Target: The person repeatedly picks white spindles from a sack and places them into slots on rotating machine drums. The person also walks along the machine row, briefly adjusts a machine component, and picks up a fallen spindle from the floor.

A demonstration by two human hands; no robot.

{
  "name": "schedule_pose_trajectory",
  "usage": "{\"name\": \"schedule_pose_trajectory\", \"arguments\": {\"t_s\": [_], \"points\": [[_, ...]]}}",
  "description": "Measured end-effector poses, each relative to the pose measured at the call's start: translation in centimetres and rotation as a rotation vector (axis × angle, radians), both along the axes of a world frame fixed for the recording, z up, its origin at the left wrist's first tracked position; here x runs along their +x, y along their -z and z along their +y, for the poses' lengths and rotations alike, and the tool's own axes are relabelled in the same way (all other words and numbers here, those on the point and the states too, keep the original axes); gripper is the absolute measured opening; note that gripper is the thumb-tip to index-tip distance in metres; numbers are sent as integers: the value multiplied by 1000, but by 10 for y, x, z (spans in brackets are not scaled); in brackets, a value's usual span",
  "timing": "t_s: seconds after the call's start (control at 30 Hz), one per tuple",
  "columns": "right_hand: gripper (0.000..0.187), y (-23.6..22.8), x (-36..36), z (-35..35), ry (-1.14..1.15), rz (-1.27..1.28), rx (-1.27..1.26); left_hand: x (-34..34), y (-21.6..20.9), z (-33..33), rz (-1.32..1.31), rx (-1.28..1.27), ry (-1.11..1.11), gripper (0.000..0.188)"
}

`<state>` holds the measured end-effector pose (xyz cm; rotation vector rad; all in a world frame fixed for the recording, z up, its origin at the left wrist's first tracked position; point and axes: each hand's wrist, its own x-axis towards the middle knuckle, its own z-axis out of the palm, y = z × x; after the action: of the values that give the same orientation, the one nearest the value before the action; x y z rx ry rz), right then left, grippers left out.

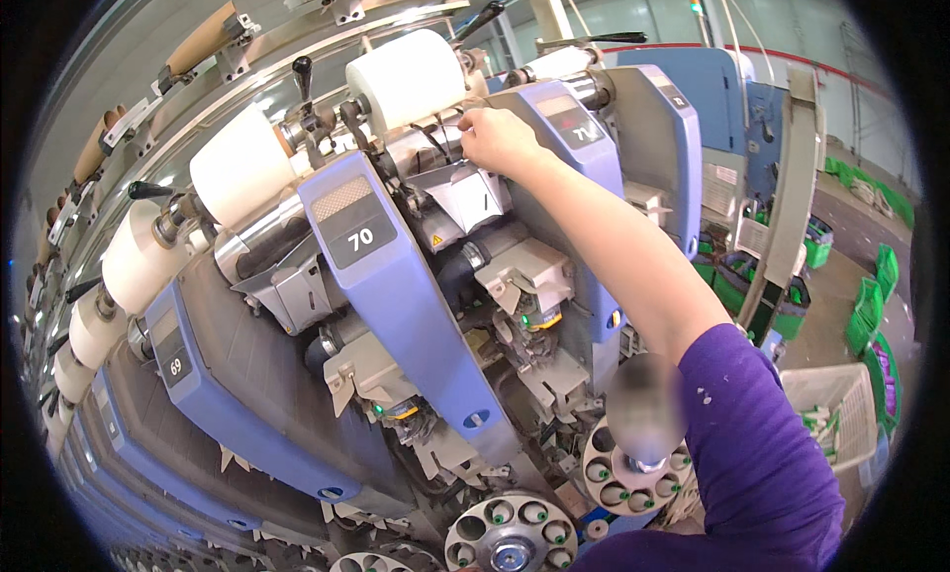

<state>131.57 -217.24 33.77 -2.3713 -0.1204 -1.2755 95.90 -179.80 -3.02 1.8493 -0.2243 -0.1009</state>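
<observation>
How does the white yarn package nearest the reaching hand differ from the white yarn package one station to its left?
The yarn package by the hand sits higher in the picture; the left yarn package sits lower. The right hand reaches just beneath the first; no hand is near the second. The first looks shorter and more end-on, the second longer and more tapered. Both are white, wound smooth, and held sideways above a blue machine panel.

One head-worn fisheye view looks down, close, onto the winding machine (396, 275) and floor beyond.
</observation>
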Motion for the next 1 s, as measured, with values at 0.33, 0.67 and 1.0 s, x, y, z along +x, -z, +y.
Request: {"name": "schedule_pose_trajectory", "arguments": {"t_s": [0.33,0.67,1.0], "points": [[23,-21,50,8,-6,115,-125,1,16,-95,-35,-91,-161,22],[12,-42,40,-19,-714,695,825,5,-26,-150,-341,100,-466,13],[28,-20,-99,-106,-1213,561,667,56,-64,-157,-199,104,-153,18]]}}
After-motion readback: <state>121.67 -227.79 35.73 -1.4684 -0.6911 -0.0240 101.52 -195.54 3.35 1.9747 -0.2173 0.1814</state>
